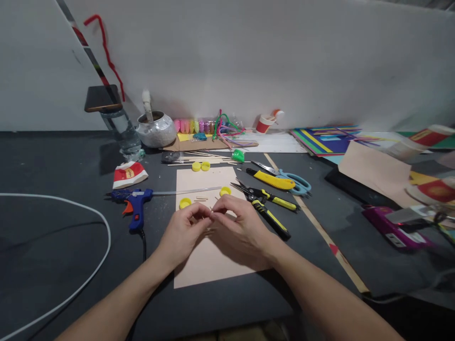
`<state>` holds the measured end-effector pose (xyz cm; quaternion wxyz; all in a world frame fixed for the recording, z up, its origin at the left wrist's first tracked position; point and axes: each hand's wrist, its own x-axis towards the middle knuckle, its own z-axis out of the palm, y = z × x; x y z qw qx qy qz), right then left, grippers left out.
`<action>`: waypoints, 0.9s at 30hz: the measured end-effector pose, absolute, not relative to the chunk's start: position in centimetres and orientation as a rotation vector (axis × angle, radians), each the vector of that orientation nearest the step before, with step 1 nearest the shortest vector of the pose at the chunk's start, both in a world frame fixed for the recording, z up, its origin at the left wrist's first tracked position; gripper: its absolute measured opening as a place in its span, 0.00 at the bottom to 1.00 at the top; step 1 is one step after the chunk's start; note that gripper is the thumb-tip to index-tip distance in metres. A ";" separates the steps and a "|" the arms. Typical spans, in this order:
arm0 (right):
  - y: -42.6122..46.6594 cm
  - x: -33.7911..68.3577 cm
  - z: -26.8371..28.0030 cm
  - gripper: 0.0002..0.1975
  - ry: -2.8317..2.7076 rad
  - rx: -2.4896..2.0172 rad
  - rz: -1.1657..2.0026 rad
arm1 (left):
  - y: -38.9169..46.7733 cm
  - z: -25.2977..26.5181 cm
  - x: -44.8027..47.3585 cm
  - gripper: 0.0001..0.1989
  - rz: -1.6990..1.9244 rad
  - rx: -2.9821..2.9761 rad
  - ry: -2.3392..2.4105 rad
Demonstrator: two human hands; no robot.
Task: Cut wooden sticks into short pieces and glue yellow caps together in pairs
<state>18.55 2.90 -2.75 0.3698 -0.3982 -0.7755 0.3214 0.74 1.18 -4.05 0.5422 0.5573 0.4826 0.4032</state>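
The sheet (202, 267) is one even pinkish beige, the table (71, 161) dark grey. On the sheet, caps (196, 166) are bright yellow, short sticks (202, 197) pale straw. Left of the sheet, the glue gun (140, 204) is blue with an orange trigger (128, 207) (its switch (137, 218) is red), the crumpled cup (130, 174) red and white. Right of it, the knife (273, 180) is yellow and black, the pliers (272, 220) black with yellow bands.

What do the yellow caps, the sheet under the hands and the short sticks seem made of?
Yellow caps: probably plastic, bright even colour, raised rims. Sheet: paper or thin card, matte, flat, straight-edged. Short sticks: likely bare wood, pale tan and dull, though too small to show grain.
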 end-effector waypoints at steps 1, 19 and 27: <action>2.8 18.5 -2.7 0.07 -1.965 -1.020 0.862 | 1.1 -4.0 0.8 0.03 0.953 1.340 1.151; 2.8 18.7 -2.3 0.04 -1.590 -1.026 1.310 | 0.9 -3.7 1.0 0.06 0.914 1.249 1.084; 2.7 18.3 -2.5 0.07 -1.483 -1.042 1.427 | 0.7 -3.6 1.3 0.05 0.965 1.292 1.141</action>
